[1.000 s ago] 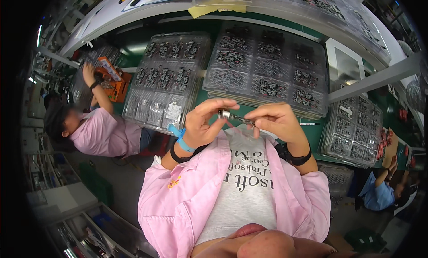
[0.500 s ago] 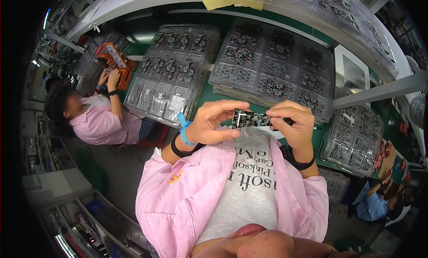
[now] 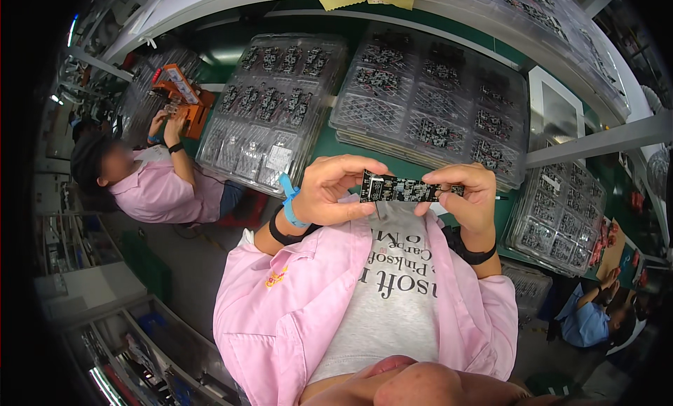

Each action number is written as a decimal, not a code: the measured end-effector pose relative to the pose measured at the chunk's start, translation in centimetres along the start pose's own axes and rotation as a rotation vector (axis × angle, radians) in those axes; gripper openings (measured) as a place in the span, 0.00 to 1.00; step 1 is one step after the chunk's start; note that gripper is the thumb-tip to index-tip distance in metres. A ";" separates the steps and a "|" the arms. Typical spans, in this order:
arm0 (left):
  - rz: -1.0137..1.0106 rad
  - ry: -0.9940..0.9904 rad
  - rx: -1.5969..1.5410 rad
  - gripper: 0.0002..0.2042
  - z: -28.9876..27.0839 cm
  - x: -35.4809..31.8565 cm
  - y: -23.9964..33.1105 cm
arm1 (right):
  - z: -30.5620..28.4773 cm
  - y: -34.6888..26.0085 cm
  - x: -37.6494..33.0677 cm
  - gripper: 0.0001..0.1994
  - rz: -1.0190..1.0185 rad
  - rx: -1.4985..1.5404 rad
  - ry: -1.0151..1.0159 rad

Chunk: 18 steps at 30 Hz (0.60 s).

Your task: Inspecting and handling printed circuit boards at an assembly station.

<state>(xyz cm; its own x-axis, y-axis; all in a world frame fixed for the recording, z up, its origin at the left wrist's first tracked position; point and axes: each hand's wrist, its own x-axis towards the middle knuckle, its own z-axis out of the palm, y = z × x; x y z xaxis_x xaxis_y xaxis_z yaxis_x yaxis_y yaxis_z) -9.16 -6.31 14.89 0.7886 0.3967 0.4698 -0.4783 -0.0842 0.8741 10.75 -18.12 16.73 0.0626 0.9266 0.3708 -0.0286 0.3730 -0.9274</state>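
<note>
Between my two hands, in front of my chest, is a narrow black circuit board (image 3: 403,189) covered with small components. My left hand (image 3: 335,188) grips its left end between thumb and fingers. A blue strap and a dark band circle that wrist. With thumb and forefinger, my right hand (image 3: 464,194) pinches the board's right part, covering some of it. Just beyond the hands lies a stack of clear compartment trays (image 3: 392,138) holding many similar boards.
Another clear tray of boards (image 3: 269,104) lies to the left, and more trays (image 3: 557,217) to the right. A co-worker in pink (image 3: 165,188) sits at left by an orange fixture (image 3: 196,115). A white shelf post (image 3: 596,148) crosses at right. Another person (image 3: 585,322) works at far right.
The board has turned slightly in my fingers and shows more of its face. My right hand has shifted its hold a little to the right.
</note>
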 end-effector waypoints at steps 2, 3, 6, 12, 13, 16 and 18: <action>0.003 -0.021 -0.012 0.22 0.0 0.0 0.0 | 0.1 0.2 -0.1 0.15 0.010 0.015 0.019; 0.011 -0.023 -0.012 0.22 0.0 0.1 0.0 | 0.2 0.3 -0.2 0.14 0.019 0.029 0.036; 0.026 -0.026 -0.014 0.22 0.1 0.0 -0.1 | 0.1 0.6 -0.4 0.14 0.028 0.061 0.045; -0.001 0.051 -0.029 0.22 0.4 -0.2 0.0 | 0.1 0.5 -0.3 0.14 0.059 0.143 0.010; -0.005 0.053 -0.033 0.22 0.4 -0.2 0.1 | 0.2 0.6 -0.4 0.14 0.060 0.141 0.013; 0.002 0.049 -0.030 0.22 0.4 -0.1 0.2 | 0.4 0.9 -0.5 0.15 0.038 0.186 0.039; 0.006 0.046 -0.029 0.22 0.5 -0.2 0.2 | 0.3 1.1 -0.6 0.15 0.034 0.180 0.033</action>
<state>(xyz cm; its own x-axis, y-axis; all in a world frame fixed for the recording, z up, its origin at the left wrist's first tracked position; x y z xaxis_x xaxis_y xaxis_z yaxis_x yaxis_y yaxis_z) -9.23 -6.81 15.08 0.7671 0.4380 0.4686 -0.4948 -0.0608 0.8669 10.36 -18.24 15.46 0.0910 0.9378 0.3350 -0.2094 0.3469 -0.9142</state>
